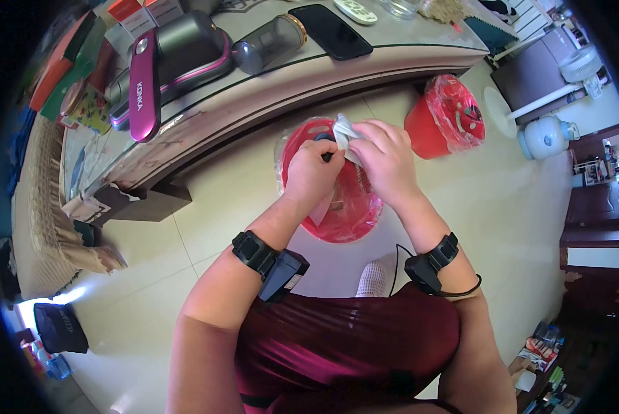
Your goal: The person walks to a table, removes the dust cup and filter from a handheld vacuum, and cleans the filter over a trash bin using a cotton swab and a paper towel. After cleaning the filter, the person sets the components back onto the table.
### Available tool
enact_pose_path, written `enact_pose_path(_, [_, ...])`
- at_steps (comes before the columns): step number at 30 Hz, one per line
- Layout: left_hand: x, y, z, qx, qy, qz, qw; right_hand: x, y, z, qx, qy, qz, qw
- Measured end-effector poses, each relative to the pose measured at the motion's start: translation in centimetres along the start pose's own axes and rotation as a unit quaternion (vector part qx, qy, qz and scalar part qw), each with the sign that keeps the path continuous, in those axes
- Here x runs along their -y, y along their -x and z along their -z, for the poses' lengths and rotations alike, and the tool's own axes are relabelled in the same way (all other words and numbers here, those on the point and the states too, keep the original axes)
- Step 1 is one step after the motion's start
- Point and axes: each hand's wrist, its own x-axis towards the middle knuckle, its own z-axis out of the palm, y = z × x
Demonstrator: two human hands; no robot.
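Observation:
My left hand (313, 171) is closed around a small dark round part (325, 138), mostly covered by the fingers, so its kind does not show. My right hand (385, 160) pinches a crumpled white tissue (344, 131) right beside that part. Both hands are close together over a red trash bin (344, 236) lined with clear plastic, standing on the floor. Some scraps lie inside the bin, too blurred to name.
On the glass-topped table stand a grey and magenta KONKA handheld appliance (144, 90), a dark translucent cup (271, 45) and a black phone (331, 31). A second red bin (430, 127) is on the right, near a white fan (544, 103).

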Motion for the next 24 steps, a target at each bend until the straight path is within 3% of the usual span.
enact_pose_path(3, [1.2, -0.8, -0.1, 0.009, 0.013, 0.027, 1.0, 0.0, -0.1, 0.7, -0.03, -0.06, -0.041, 0.997])
enact_pose_path(6, [1.9, -1.1, -0.1, -0.001, 0.075, 0.025, 0.997, -0.7, 0.5, 0.4, -0.1, -0.234, -0.205, 0.945])
enact_pose_path(8, [1.8, -1.4, -0.2, 0.017, 0.141, 0.069, 0.987, -2.0, 1.8, -0.9, -0.125, -0.381, -0.354, 0.845])
enact_pose_path(11, [1.0, -1.6, -0.3, 0.037, 0.207, 0.114, 0.971, -2.0, 2.2, -0.7, -0.091, -0.549, -0.549, 0.624])
enact_pose_path(12, [0.8, -1.7, -0.4, 0.042, 0.224, 0.126, 0.965, -1.8, 2.3, -0.3, -0.067, -0.59, -0.602, 0.534])
enact_pose_path(13, [0.6, -1.7, -0.6, 0.039, 0.236, 0.125, 0.963, -1.9, 2.6, -0.4, -0.047, -0.621, -0.594, 0.509])
enact_pose_path(16, [0.3, -1.6, -1.0, 0.044, 0.253, 0.126, 0.958, -1.9, 2.7, -0.4, -0.05, -0.675, -0.518, 0.523])
enact_pose_path(19, [-0.5, -1.7, -1.4, 0.065, 0.218, 0.103, 0.968, -3.2, 2.9, -0.1, -0.043, -0.601, -0.51, 0.615])
enact_pose_path(22, [-2.3, -1.8, -1.5, 0.063, 0.182, 0.048, 0.98, -4.7, 2.5, 1.7, -0.109, -0.556, -0.463, 0.681])
enact_pose_path(24, [-3.5, -2.3, -1.2, 0.074, 0.21, 0.021, 0.975, -5.8, 1.8, 4.2, -0.179, -0.554, -0.44, 0.684])
